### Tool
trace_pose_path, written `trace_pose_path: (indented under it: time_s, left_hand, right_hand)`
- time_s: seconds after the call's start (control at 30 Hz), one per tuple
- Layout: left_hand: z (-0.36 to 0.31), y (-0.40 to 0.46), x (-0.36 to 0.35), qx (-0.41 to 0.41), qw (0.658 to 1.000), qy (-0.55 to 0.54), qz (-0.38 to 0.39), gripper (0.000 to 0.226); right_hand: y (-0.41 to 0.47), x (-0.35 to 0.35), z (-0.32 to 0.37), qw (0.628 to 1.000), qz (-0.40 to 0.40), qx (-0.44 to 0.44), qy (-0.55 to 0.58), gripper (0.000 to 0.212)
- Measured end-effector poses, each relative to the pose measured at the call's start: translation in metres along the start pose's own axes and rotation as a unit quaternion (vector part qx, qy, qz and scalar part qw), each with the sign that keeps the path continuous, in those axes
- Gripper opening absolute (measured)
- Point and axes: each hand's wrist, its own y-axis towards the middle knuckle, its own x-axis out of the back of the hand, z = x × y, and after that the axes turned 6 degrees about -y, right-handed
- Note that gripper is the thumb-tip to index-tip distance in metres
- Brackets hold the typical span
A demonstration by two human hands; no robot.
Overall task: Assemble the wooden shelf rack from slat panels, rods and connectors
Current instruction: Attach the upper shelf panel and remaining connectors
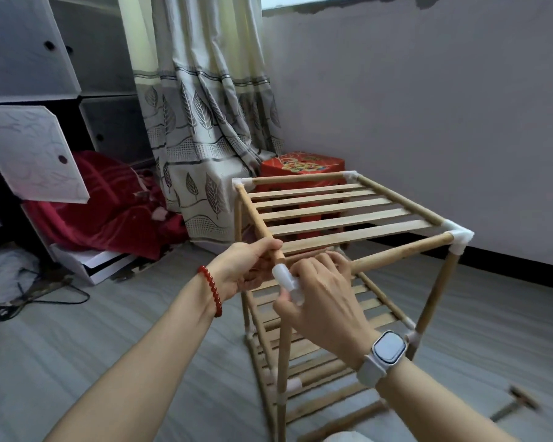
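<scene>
Rack (342,215) parts are seen joined into a wooden frame standing on a grey floor (141,330), with a slatted top shelf (332,212) and a lower slatted shelf (316,317) held between rods and white corner connectors. At the near left corner, which is not yet closed, a side rod (256,218) is gripped by the left hand (249,266), fingers curled around its near end; a red bead bracelet (213,290) is worn on that wrist. A loose white connector (286,279) is pinched by the right hand (320,301) just below that rod end, close to the end of the front rod (403,253). A pale watch (385,352) is worn on the right wrist. Both forearms are stretched forward from the bottom of the view.

Behind the frame, a red box (304,164) is seen against a plain wall (428,106). A leaf-patterned curtain (201,106) hangs to the left, beside white cabinets (29,90) and a red blanket (109,202). A small hammer (514,403), blurred, lies on the floor at the lower right.
</scene>
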Motion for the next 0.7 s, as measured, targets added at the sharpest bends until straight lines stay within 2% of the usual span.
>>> trace_pose_path:
  time_s: [0.07, 0.13, 0.2, 0.23, 0.3, 0.37, 0.43, 0.5, 0.6, 0.7]
  left_hand:
    - [0.004, -0.004, -0.014, -0.043, 0.993, 0.106, -0.004, 0.034]
    - [0.007, -0.005, -0.031, -0.135, 0.959, 0.243, -0.062, 0.041]
    - [0.006, -0.004, -0.050, -0.264, 0.877, 0.372, -0.151, 0.049]
    - [0.005, -0.004, -0.059, -0.342, 0.834, 0.407, -0.150, 0.045]
    - [0.003, -0.003, -0.078, -0.458, 0.774, 0.435, -0.046, 0.030]
    - [0.004, -0.002, -0.099, -0.497, 0.740, 0.448, 0.074, 0.029]
    - [0.006, -0.002, -0.124, -0.518, 0.712, 0.459, 0.119, 0.033]
    - [0.010, -0.003, -0.148, -0.542, 0.690, 0.468, 0.108, 0.034]
    - [0.021, -0.006, -0.182, -0.577, 0.652, 0.489, 0.045, 0.039]
    - [0.034, -0.006, -0.202, -0.601, 0.650, 0.463, -0.021, 0.046]
  right_hand:
    - [-0.007, 0.011, -0.022, 0.999, -0.010, 0.010, 0.046, 0.032]
    - [-0.013, 0.023, -0.045, 0.997, 0.001, 0.023, 0.070, 0.031]
    - [-0.024, 0.035, -0.071, 0.997, 0.007, 0.027, 0.069, 0.027]
    - [-0.028, 0.041, -0.083, 0.998, 0.010, 0.031, 0.060, 0.029]
    - [-0.038, 0.053, -0.107, 0.998, 0.013, 0.050, 0.031, 0.031]
    - [-0.050, 0.064, -0.131, 0.998, 0.002, 0.055, 0.010, 0.035]
    - [-0.064, 0.074, -0.154, 0.999, -0.005, 0.035, 0.002, 0.046]
    - [-0.078, 0.080, -0.170, 0.999, -0.005, -0.003, 0.039, 0.053]
    - [-0.095, 0.086, -0.186, 0.992, -0.008, -0.052, 0.118, 0.052]
    - [-0.098, 0.087, -0.190, 0.986, -0.014, -0.066, 0.150, 0.046]
